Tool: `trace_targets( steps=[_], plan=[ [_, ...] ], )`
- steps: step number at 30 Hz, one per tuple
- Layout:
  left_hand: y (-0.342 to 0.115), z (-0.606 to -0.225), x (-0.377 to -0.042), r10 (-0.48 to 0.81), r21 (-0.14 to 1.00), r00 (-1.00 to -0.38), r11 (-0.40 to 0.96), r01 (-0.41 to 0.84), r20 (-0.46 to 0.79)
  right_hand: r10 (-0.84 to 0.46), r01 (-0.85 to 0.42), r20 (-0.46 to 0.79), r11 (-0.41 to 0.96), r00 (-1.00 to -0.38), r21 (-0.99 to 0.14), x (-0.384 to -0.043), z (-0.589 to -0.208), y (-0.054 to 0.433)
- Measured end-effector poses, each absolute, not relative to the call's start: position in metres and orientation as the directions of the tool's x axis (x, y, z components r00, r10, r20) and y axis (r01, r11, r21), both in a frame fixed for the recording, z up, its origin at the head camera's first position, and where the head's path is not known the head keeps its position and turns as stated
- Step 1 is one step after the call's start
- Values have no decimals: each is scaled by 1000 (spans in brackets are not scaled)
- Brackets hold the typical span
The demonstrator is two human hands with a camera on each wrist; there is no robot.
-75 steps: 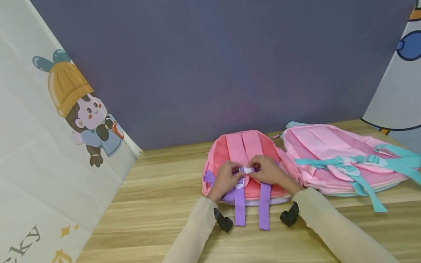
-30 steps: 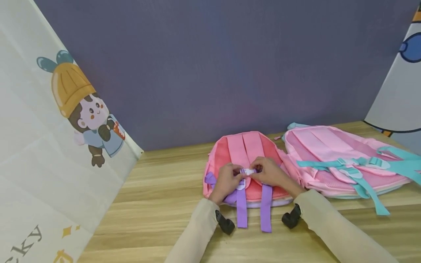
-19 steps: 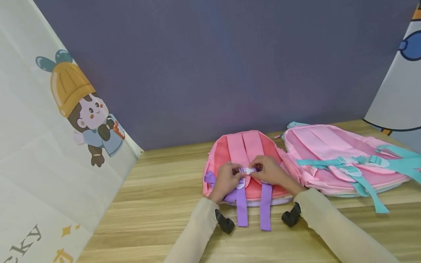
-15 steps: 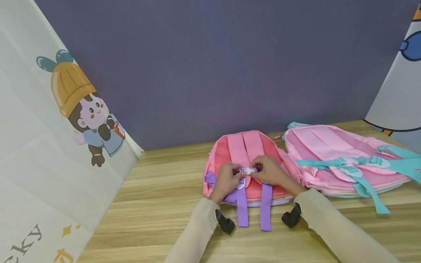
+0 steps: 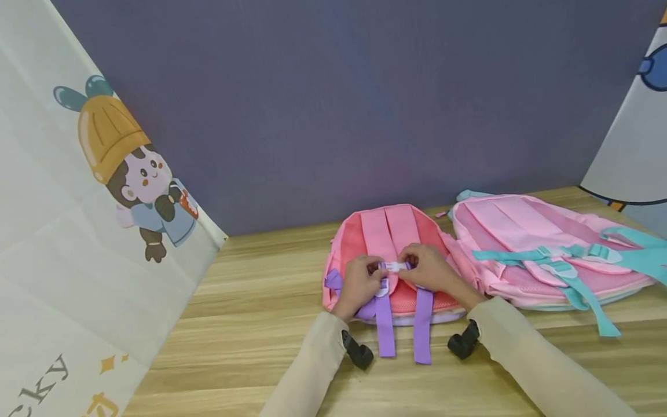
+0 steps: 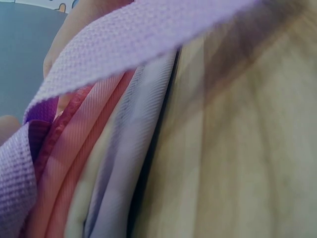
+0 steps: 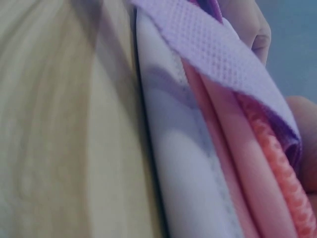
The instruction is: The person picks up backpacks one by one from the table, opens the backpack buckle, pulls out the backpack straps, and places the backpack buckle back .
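Note:
A small coral-pink backpack [image 5: 372,231] lies with its shoulder straps facing up on the table. My left hand [image 5: 358,284] pinches the left end of a white plastic buckle [image 5: 394,266] on the purple chest strap. The right hand [image 5: 428,269] pinches its right end. Prong-like shapes show along the buckle's middle; whether its two halves are fully joined I cannot tell. Two purple webbing straps [image 5: 385,333] hang over the bag's lower edge onto the table. In both wrist views, purple webbing [image 6: 114,44] crosses close to the camera, and the buckle is hidden or unclear.
A lighter pink backpack [image 5: 526,231] with turquoise straps [image 5: 589,301] lies against the first bag on the right. Behind stands a dark grey-blue panel [image 5: 312,116]. At the left, a white printed sheet [image 5: 68,243] borders the wooden table [image 5: 250,301].
Both hands stay at the buckle and the bag keeps its place. The buckle turns slightly between the fingers, and its white prong-like middle shows more plainly now. The view shifts a little.

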State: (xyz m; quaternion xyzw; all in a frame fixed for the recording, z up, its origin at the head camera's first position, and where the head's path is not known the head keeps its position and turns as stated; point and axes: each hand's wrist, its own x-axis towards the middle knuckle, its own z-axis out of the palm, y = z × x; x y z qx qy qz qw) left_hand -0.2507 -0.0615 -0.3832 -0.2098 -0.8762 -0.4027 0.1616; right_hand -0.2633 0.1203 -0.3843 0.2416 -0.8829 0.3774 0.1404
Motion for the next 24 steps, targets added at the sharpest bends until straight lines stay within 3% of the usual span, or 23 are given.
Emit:
trace_targets(
  steps=[12,24],
  plan=[
    [-64,-384,-251,208,687,-873,548,477,441,-317,-525,424,604,-849,-599,-263,-383,118],
    [-64,-385,-251,244,646,-853,567,511,461,-319,-519,414,609,-853,-600,-263,-383,120]
  ],
)
